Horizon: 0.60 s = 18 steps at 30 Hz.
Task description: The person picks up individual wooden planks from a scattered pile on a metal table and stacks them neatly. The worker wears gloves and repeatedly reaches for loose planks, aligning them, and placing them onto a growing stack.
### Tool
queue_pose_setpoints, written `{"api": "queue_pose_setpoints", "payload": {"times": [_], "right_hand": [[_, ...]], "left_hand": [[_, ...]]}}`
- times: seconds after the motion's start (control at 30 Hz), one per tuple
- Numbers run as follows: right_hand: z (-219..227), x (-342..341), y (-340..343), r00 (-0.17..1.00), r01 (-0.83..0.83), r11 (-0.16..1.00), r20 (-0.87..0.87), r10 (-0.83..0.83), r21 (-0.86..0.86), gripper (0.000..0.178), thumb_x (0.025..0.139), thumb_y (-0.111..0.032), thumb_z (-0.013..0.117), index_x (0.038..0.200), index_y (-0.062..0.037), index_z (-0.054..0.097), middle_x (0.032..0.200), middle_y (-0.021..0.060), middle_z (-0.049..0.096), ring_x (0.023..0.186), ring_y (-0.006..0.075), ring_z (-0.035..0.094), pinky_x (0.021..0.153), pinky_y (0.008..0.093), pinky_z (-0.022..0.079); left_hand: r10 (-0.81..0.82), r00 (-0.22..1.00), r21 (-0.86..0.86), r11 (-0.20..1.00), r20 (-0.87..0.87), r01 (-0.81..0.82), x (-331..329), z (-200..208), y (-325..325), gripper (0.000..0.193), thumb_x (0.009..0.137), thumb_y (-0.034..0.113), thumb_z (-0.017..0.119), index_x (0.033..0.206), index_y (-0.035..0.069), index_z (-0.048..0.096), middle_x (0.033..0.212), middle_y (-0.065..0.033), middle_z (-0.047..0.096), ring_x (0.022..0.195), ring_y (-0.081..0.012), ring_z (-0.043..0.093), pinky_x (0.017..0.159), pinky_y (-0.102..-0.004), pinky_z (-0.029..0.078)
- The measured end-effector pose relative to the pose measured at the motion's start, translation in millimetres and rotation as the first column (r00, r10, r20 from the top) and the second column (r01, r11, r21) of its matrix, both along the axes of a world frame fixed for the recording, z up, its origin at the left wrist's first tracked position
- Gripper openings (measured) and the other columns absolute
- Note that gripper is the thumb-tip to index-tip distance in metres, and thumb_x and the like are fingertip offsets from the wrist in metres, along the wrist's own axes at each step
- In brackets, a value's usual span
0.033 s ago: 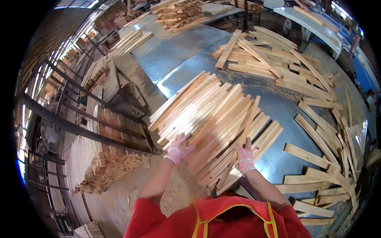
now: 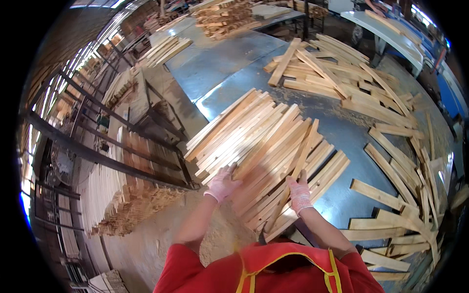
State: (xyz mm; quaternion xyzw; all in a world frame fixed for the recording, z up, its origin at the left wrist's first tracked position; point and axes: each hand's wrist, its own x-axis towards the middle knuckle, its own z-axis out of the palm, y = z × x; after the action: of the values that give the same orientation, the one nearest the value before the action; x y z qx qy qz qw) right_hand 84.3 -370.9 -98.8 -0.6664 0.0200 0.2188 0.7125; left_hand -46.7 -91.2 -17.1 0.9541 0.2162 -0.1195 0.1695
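Wooden strips [image 2: 254, 132] lie side by side in a slanting row on the metal-topped table [image 2: 227, 63] in front of me. My left hand [image 2: 223, 184], in a pale pink glove, rests at their near left ends with its fingers stretched forward. One strip [image 2: 304, 149] lies at a steeper slant over the others on the right side of the row. My right hand [image 2: 299, 193], gloved the same way, is closed at that strip's lower part, with the thumb against it. Some of its fingers are hidden.
Loose boards [image 2: 322, 73] lie jumbled at the far right, and more boards [image 2: 391, 224] spread along the right edge. A stack of wood [image 2: 222, 22] stands at the back. Left of the table are a dark metal rail [image 2: 102, 159] and a tall lumber pile [image 2: 115, 200].
The whole view has shifted slightly. Both hands stay at nearly the same places on the strips, and the row looks unchanged.
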Motion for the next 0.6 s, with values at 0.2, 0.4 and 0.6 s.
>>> {"api": "queue_pose_setpoints", "payload": {"times": [0.2,0.4,0.6], "right_hand": [[25.3,18.6,30.8,0.916,-0.4,0.808,-0.155,0.371,-0.433,0.096,0.096,-0.038,0.071,0.166,0.0002,0.018,0.121,0.028,0.07,0.105,0.0368,0.071,0.093,0.0415,0.056],[-1.3,22.5,26.2,0.89,-0.446,0.862,-0.227,0.396,-0.242,0.1,0.095,-0.038,0.073,0.168,-0.004,0.014,0.119,0.0248,0.072,0.082,0.0295,0.073,0.075,0.0409,0.059],[55.5,18.3,23.8,0.869,-0.495,0.827,-0.154,0.47,-0.268,0.099,0.093,-0.03,0.08,0.166,-0.006,0.018,0.112,0.0211,0.074,0.069,0.0227,0.068,0.06,0.0362,0.056]], "left_hand": [[0.083,0.995,-0.04,0.996,-0.057,-0.085,13.1,28.9,-41.1,0.072,0.09,0.032,0.066,0.158,0.018,0.047,0.144,-0.0137,0.06,0.133,-0.034,0.057,0.112,-0.0421,0.045],[0.124,0.992,-0.118,0.986,0.034,-0.119,-16.1,-41.9,-59.7,0.072,0.091,0.039,0.067,0.152,0.004,0.053,0.145,-0.0178,0.062,0.129,-0.0332,0.062,0.111,-0.0429,0.046],[-0.312,0.95,-0.342,0.89,0.027,0.302,-29.6,-55.4,-64.6,0.075,0.098,0.051,0.064,0.15,-0.001,0.052,0.143,-0.0241,0.06,0.127,-0.0341,0.063,0.109,-0.0454,0.05]]}}
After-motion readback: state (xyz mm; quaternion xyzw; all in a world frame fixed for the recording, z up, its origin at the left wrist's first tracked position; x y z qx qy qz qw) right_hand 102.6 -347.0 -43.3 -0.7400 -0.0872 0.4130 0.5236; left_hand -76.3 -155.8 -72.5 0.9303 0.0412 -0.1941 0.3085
